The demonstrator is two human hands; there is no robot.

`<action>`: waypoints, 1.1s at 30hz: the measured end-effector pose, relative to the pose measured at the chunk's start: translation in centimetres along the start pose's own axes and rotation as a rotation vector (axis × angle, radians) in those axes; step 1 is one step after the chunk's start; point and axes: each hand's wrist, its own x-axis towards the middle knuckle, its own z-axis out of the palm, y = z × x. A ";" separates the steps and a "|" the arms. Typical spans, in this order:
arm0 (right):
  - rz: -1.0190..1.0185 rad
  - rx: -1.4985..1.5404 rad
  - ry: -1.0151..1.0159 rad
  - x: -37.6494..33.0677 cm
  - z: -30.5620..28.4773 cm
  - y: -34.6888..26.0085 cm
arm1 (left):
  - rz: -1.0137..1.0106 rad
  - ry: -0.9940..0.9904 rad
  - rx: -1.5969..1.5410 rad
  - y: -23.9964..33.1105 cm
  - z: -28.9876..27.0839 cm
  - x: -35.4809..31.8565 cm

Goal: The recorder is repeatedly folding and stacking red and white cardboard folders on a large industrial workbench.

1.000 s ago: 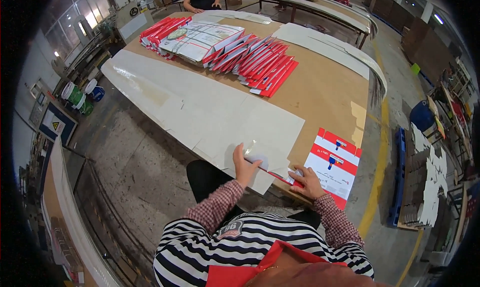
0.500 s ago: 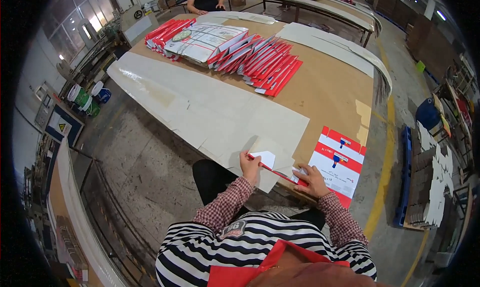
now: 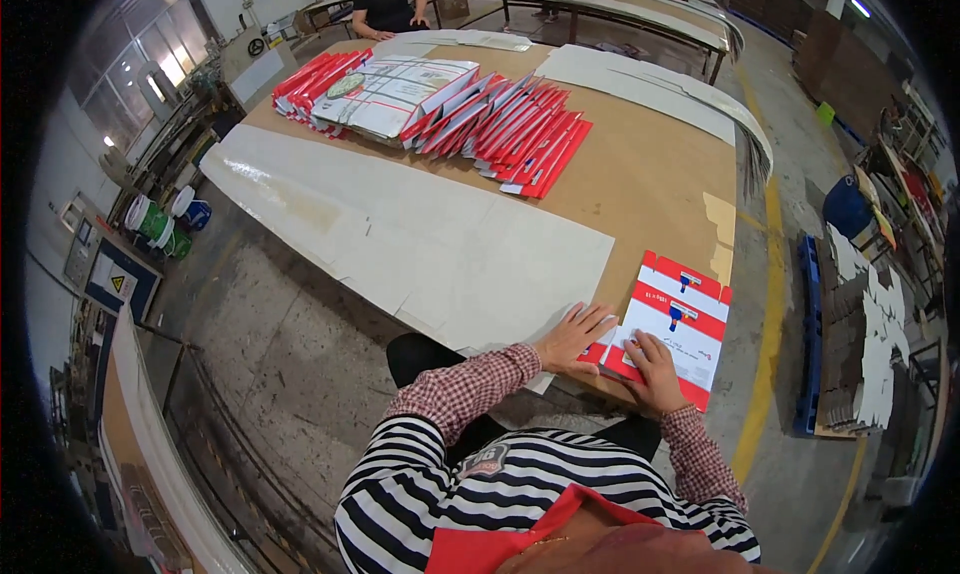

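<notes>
A red-and-white printed cardboard carton blank lies at the table's near right edge. Over its left edge, where a strip of red shows, my left hand rests with fingers stretched toward the right. My right hand lies flat on the blank's near left part, its fingers extended and pointing away from me. The two hands are close together but apart. What lies beneath the palms is hidden. To the left, a large pale sheet covers the table's near side and reaches under my left hand.
Folded red-and-white cartons lean in a row farther back, beside a strapped bundle. More pale sheets lie along the far right edge. A person in black is at the far side. Stacked cardboard stands right.
My left hand has moved right, letting go of the raised flap, which now lies folded down on the blank. My right hand has shifted slightly right and its fingers have flattened.
</notes>
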 end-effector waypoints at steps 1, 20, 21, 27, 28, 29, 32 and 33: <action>0.036 0.029 0.011 -0.1 0.0 -0.4 | 0.002 -0.003 -0.003 0.0 0.2 0.0; -0.012 0.046 -0.052 -0.8 1.4 0.8 | -0.035 -0.112 0.142 0.4 1.0 0.8; -0.011 0.050 -0.066 -0.8 1.3 0.7 | -0.050 -0.138 0.140 0.5 1.0 0.7; -0.026 0.066 -0.090 -0.6 1.0 0.8 | -0.074 -0.159 0.151 0.7 0.9 1.0; -0.028 0.062 -0.091 -0.6 1.0 0.8 | -0.074 -0.156 0.154 0.6 1.0 1.0; -0.030 0.058 -0.092 -0.6 1.0 0.7 | -0.096 -0.148 0.146 0.6 1.3 1.0; -0.018 0.040 -0.089 -0.6 1.2 0.6 | -0.150 -0.140 0.134 0.7 1.5 1.3; -0.020 0.040 -0.077 -0.6 1.3 0.6 | -0.187 -0.148 0.127 0.8 1.6 1.3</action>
